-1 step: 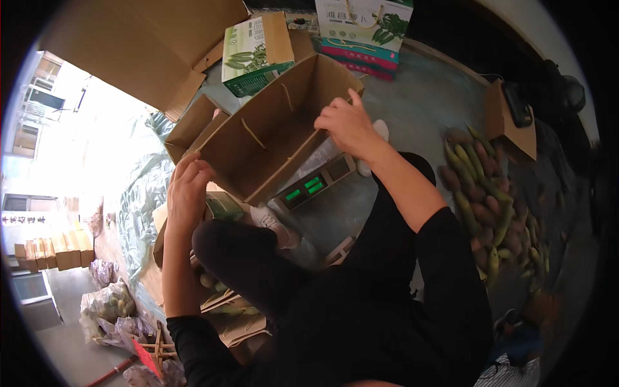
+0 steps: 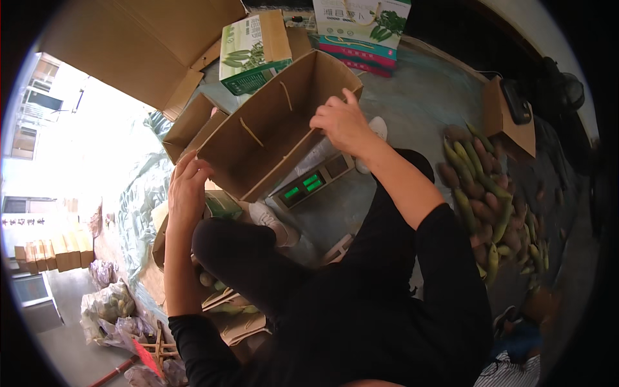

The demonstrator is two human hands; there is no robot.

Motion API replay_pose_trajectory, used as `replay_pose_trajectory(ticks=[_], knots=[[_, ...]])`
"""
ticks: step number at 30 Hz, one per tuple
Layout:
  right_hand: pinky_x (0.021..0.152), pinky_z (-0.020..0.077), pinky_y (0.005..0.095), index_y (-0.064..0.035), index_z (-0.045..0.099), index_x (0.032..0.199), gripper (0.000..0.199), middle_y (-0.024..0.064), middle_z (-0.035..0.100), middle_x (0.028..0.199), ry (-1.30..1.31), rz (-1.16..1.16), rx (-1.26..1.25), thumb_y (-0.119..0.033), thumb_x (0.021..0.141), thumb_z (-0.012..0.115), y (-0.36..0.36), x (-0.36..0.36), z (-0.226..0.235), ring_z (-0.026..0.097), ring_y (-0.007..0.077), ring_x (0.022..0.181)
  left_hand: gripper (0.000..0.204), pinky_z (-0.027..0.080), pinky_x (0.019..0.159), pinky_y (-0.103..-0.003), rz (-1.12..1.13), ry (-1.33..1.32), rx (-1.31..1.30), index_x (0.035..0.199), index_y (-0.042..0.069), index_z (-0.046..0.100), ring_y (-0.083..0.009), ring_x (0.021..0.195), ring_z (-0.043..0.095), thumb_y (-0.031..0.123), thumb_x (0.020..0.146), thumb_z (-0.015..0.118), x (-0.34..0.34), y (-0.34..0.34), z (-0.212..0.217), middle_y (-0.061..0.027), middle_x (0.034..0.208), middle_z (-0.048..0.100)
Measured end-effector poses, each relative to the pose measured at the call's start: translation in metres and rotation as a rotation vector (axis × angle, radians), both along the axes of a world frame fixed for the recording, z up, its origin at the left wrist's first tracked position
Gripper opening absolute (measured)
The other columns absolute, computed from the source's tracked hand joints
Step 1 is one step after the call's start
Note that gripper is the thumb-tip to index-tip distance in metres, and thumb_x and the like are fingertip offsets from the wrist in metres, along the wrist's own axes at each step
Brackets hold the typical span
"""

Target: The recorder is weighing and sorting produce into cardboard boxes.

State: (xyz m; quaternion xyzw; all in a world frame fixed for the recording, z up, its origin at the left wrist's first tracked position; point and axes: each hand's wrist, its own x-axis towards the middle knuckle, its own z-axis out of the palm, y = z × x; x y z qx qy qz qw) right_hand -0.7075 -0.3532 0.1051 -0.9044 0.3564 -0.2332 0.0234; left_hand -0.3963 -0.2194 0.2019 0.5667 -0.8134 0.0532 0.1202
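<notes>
A brown cardboard gift box (image 2: 274,179) with cord handles lies tilted before me, its open top facing me and nothing showing inside. The fingers of my left hand (image 2: 188,187) grip its left end at the rim. My right hand (image 2: 345,126) is bent over the near rim by the right corner, thumb and fingers on the cardboard. Under the box sits a digital scale (image 2: 337,168) with a lit green display; most of its pan is hidden. My legs are on either side of the scale.
Green-and-white printed boxes (image 2: 248,55) and a white gift box (image 2: 361,19) stand behind. To the right lie long green vegetables and brownish roots (image 2: 480,174), near a small carton (image 2: 509,126). A large open carton (image 2: 142,45) is far left; filled plastic bags (image 2: 109,303) stand lower left.
</notes>
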Motion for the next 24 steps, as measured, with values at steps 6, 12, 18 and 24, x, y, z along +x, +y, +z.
replay_pose_trajectory(ticks=[6, 12, 18, 24], knots=[[0.089, 0.0350, 0.0455, -0.0203, 0.065, 0.080, 0.017, -0.0001, 0.057, 0.082, 0.156, -0.016, 0.080, -0.012, 0.081, 0.050, -0.004, 0.024, -0.044, 0.053, 0.0186, 0.092, 0.044, 0.031, 0.105, -0.043, 0.187, 0.184, 0.211, 0.117, 0.007, 0.056, -0.0311, 0.125, 0.040, 0.011, 0.075, 0.067, -0.037, 0.011, -0.046, -0.0104, 0.122, 0.053], [0.086, 0.0387, 0.0447, -0.0217, 0.067, 0.093, 0.016, 0.0004, 0.061, 0.088, 0.115, -0.023, 0.051, -0.020, 0.077, 0.063, 0.007, 0.019, -0.035, 0.054, 0.0202, 0.099, 0.068, 0.033, 0.101, -0.045, 0.134, 0.065, 0.180, 0.130, 0.009, 0.045, -0.0327, 0.121, 0.044, 0.017, 0.069, 0.073, -0.071, 0.005, -0.092, -0.0129, 0.122, 0.053], [0.082, 0.0445, 0.0423, -0.0183, 0.066, 0.096, 0.020, 0.0033, 0.064, 0.095, -0.185, -0.085, 0.108, -0.021, 0.077, 0.065, 0.020, -0.036, 0.025, 0.058, 0.0252, 0.096, 0.050, 0.044, 0.085, -0.045, 0.274, 0.005, 0.361, 0.118, 0.013, 0.056, -0.0319, 0.099, 0.057, 0.018, 0.071, 0.070, -0.063, -0.025, -0.124, -0.0126, 0.105, 0.062], [0.079, 0.0472, 0.0381, -0.0102, 0.065, 0.096, 0.019, 0.0080, 0.065, 0.094, -0.332, -0.327, 0.122, -0.012, 0.077, 0.062, 0.082, -0.149, 0.033, 0.059, 0.0277, 0.092, 0.028, 0.048, 0.077, -0.044, 0.306, 0.018, 0.274, 0.101, 0.012, 0.063, -0.0313, 0.093, 0.060, 0.019, 0.075, 0.066, -0.058, -0.010, -0.133, -0.0134, 0.093, 0.065]])
